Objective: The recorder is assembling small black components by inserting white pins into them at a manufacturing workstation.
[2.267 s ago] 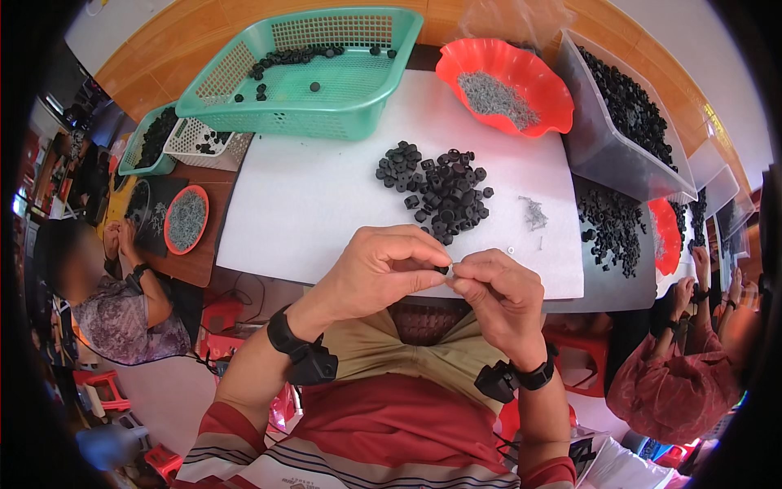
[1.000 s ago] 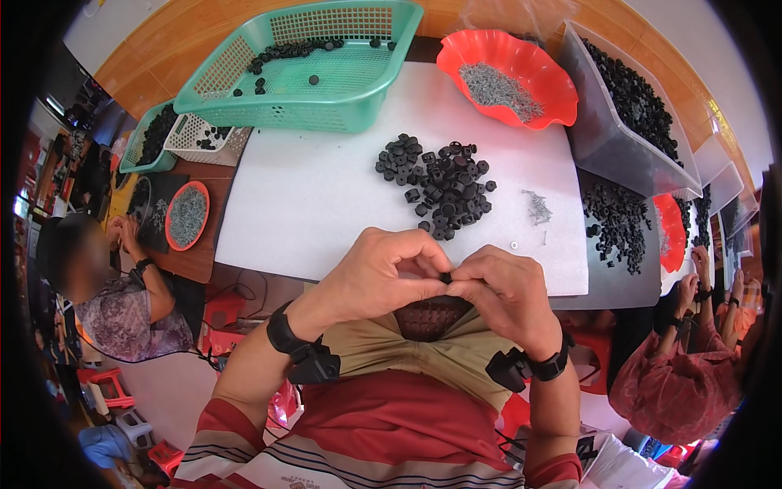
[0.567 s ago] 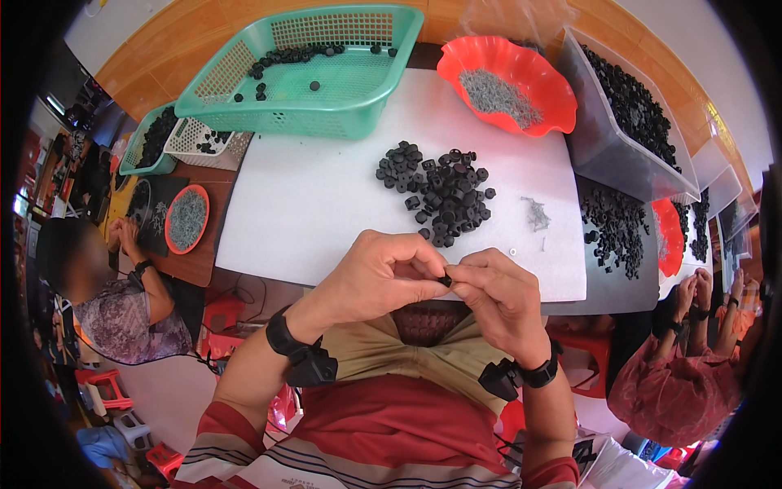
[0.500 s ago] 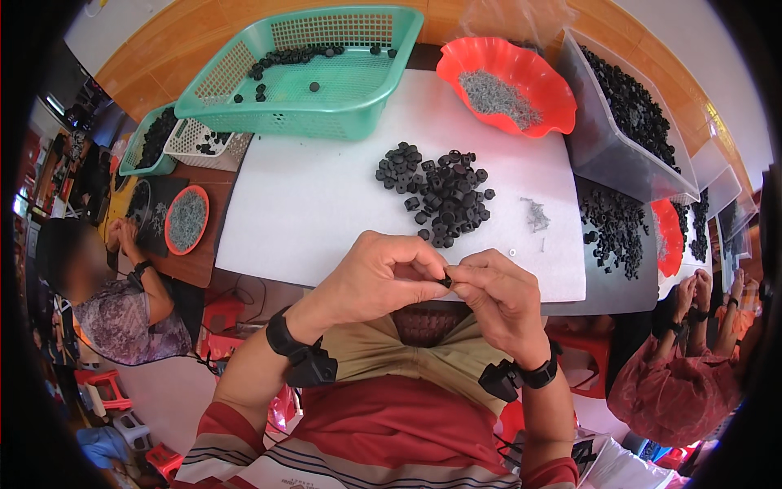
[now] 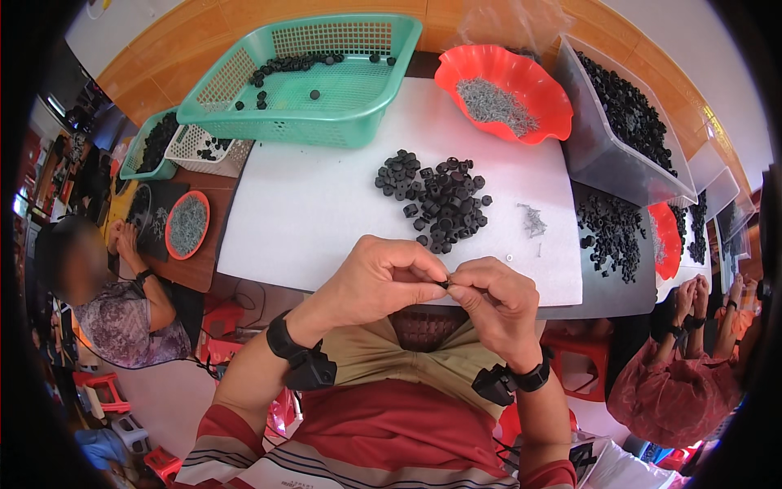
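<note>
Above my lap, at the near edge of the white sheet [image 5: 285,236], both hands meet fingertip to fingertip. My left hand [image 5: 371,281] pinches a small black plastic part [image 5: 445,284] between thumb and index finger. From the other side, my right hand [image 5: 501,306] closes its thumb and fingers on the same part. Most of it is hidden by the fingertips; any screw in it cannot be made out. Just beyond the hands lies a heap of black knob-like plastic pieces [image 5: 448,200]. To its right are a few loose screws [image 5: 532,220] and a small pale ring [image 5: 509,257].
A green basket [image 5: 277,130] with black pieces stands at the back left. Behind on the right are a red scalloped bowl [image 5: 554,90] of screws and a clear bin [image 5: 599,167] of black parts. Co-workers sit left [image 5: 134,322] and right [image 5: 676,391].
My fingers have drawn tighter round the black part, so less of it shows. The whole view has shifted slightly, with the table lower in the picture.
</note>
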{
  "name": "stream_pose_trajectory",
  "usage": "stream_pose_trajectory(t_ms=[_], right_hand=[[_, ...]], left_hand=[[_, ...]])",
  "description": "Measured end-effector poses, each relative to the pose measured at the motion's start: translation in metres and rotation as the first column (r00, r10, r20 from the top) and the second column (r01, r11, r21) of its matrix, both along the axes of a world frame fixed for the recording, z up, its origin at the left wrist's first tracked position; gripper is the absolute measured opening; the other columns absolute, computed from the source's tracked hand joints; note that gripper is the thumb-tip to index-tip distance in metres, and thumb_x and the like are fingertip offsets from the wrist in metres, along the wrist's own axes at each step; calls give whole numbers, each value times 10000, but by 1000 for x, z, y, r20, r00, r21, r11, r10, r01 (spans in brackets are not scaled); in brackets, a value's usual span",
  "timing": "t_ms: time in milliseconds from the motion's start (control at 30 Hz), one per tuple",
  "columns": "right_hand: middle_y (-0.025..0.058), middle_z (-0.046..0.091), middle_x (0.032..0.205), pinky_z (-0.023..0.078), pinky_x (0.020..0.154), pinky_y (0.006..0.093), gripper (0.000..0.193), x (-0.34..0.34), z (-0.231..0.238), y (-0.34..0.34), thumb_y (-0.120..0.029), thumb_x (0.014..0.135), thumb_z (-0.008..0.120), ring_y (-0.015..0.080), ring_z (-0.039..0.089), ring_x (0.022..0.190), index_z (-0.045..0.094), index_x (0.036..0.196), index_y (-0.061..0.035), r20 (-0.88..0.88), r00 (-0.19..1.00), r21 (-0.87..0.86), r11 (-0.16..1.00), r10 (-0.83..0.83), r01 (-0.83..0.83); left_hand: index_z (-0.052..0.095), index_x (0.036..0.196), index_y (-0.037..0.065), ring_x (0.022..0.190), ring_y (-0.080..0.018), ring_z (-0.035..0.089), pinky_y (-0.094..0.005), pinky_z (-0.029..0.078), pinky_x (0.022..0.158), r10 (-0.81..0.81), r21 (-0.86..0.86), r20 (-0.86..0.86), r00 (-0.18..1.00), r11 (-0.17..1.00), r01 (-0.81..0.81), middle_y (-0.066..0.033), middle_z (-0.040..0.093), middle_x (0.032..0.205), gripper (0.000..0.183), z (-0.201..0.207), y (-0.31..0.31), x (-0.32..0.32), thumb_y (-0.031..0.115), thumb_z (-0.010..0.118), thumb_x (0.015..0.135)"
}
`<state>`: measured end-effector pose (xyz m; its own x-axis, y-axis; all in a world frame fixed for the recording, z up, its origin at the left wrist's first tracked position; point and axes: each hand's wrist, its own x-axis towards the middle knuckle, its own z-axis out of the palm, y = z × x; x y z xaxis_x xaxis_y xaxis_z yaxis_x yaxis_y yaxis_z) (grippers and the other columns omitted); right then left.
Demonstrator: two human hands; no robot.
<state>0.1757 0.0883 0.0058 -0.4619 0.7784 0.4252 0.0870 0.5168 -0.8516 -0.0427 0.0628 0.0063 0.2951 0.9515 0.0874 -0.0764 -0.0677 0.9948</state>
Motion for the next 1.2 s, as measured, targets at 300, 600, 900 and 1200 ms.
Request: stream_pose_trajectory(t_ms=[300, 600, 900, 1200], right_hand=[[119, 672, 1013, 526, 687, 272, 267, -1, -1, -1, 72, 858, 734, 178, 653, 793, 717, 1115, 1, -33, 999, 71, 997, 19, -17], [93, 615, 1044, 517, 677, 259, 393, -4, -3, -1, 90, 810, 769, 126, 623, 760, 713, 1181, -29, -72, 997, 46, 999, 14, -11], [84, 606, 1031, 512, 658, 256, 387, -5, 1, -2, 63, 810, 786, 125, 615, 754, 716, 1176, -40, -85, 996, 94, 996, 1, 7], [91, 616, 1032, 521, 654, 264, 355, -6, 0, -2, 62, 825, 772, 133, 622, 756, 712, 1163, -31, -107, 994, 83, 996, -10, 19]], left_hand=[[721, 998, -39, 910, -118, 684, -252, 569, 786, 47, -107, 33, 998, 993, -43, -115, 725, 1053, 151, 6, 0, 2, -87, 750, 857], [712, 1022, -19, 898, -91, 673, -226, 555, 774, 32, -214, 181, 983, 977, 7, -58, 727, 1008, 148, 9, 1, 2, -23, 765, 885], [649, 1042, 30, 908, -90, 682, -250, 572, 819, 77, -342, 327, 942, 939, 41, -59, 718, 1022, 194, 16, -4, 12, 12, 768, 889], [647, 1084, 39, 970, -150, 707, -297, 600, 870, 97, -380, 437, 894, 921, 86, -89, 712, 1081, 154, 11, -5, 15, 43, 712, 944]])
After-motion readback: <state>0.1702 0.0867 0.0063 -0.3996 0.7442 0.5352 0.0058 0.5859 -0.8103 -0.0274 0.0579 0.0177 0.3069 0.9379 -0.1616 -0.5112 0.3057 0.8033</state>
